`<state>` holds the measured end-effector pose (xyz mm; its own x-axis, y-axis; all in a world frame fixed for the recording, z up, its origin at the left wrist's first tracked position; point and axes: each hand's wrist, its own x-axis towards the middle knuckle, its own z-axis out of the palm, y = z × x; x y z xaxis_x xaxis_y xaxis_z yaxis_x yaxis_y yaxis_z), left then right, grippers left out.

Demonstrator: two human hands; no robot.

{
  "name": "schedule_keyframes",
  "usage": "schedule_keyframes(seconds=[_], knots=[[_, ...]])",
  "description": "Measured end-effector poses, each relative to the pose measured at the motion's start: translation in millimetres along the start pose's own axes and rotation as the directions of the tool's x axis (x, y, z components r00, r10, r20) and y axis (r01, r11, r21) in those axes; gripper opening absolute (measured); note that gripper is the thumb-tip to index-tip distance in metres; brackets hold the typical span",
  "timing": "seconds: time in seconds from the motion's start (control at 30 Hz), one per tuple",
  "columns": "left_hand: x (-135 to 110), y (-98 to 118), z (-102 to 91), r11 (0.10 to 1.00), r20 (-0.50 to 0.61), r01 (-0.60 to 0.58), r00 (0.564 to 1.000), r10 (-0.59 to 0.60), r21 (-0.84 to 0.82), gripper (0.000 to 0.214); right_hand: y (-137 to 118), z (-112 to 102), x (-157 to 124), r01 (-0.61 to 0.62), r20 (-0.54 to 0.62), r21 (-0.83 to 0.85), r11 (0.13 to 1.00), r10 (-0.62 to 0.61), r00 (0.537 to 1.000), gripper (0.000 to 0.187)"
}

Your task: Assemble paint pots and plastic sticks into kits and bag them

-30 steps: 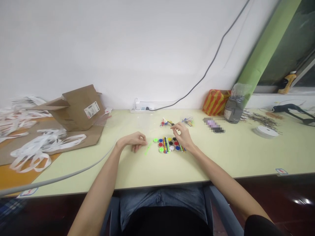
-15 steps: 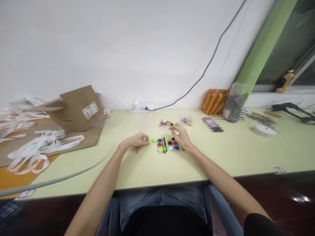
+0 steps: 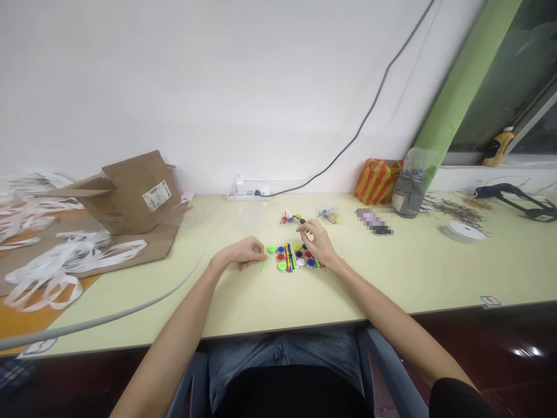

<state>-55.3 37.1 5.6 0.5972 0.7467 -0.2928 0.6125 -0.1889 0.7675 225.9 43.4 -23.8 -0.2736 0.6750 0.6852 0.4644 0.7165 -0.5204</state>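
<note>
Pale yellow-green tabletop (image 3: 404,273) against a white wall, power strip (image 3: 248,196) at the back, torn cardboard box (image 3: 130,194) and a heap of white plastic bags (image 3: 65,255) off to the left. Head view, dead centre: neat cluster of round coloured caps (image 3: 293,256) with coloured sticks (image 3: 289,258) laid among them. Right hand (image 3: 319,244) pinching a thin dark-tipped stick (image 3: 301,221) just above that cluster, other fingers curled. Left hand (image 3: 239,253) half-curled on the table, right beside a neon green stick (image 3: 263,266); whether it has hold of it, impossible to tell from here. Small assembled bits (image 3: 290,218) lying just past the cluster, near the right hand.
</note>
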Motion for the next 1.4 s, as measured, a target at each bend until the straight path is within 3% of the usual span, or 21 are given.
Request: schedule_keyframes(seconds=[0.13,0.27,0.37,0.5,0.7,0.83,0.93,1.03,1.1,1.17,1.27,1.4], knots=[[-1,1,0.6,1.0,-0.008,0.003,1.0,-0.003,0.004,0.043,7,-8,8,0.008,-0.022,-0.015,1.0,-0.008,1.0,0.02],[-1,-1,-0.5,1.0,-0.005,-0.008,1.0,0.008,0.003,0.043,37,-21,29,-0.085,-0.079,-0.085,0.993,0.078,0.994,0.022],[0,-3,-2.5,1.0,0.02,-0.022,1.0,0.022,0.022,0.043,64,-23,47,-0.184,0.038,-0.243,0.953,0.199,0.979,0.028],[1,-6,-3.9,0.999,0.027,-0.016,1.0,0.015,0.029,0.045,84,-7,62,-0.26,0.201,-0.415,0.872,0.367,0.908,0.029],[2,-6,-0.3,0.999,-0.043,0.004,0.999,-0.002,0.053,0.055,86,13,67,-0.266,0.236,-0.432,0.862,0.392,0.889,0.019],[4,-5,1.5,0.995,-0.098,-0.004,0.995,0.014,0.1,0.061,86,4,66,-0.272,0.22,-0.412,0.869,0.385,0.896,0.023],[8,-3,3.1,0.98,-0.225,-0.066,0.968,0.108,0.186,0.062,83,-9,64,-0.283,0.193,-0.39,0.876,0.378,0.905,0.028],[12,2,8.1,0.954,-0.43,-0.134,0.87,0.243,0.268,0.059,70,-16,59,-0.323,0.111,-0.235,0.917,0.356,0.928,0.031],[15,8,13.8,0.944,-0.541,-0.181,0.783,0.307,0.274,0.05,54,-16,54,-0.319,0.065,-0.001,0.948,0.319,0.946,0.03],[17,14,21.0,0.939,-0.593,-0.256,0.729,0.343,0.229,0.039,33,-10,46,-0.265,0.104,0.243,0.933,0.247,0.963,0.027],[21,24,32.5,0.926,-0.572,-0.36,0.738,0.358,0.115,0.047,-1,4,33,-0.211,0.203,0.459,0.863,0.13,0.97,0.023],[26,32,43.9,0.904,-0.556,-0.427,0.747,0.364,0.017,0.043,-31,21,18,-0.155,0.102,0.462,0.873,0.121,0.987,0.024]])
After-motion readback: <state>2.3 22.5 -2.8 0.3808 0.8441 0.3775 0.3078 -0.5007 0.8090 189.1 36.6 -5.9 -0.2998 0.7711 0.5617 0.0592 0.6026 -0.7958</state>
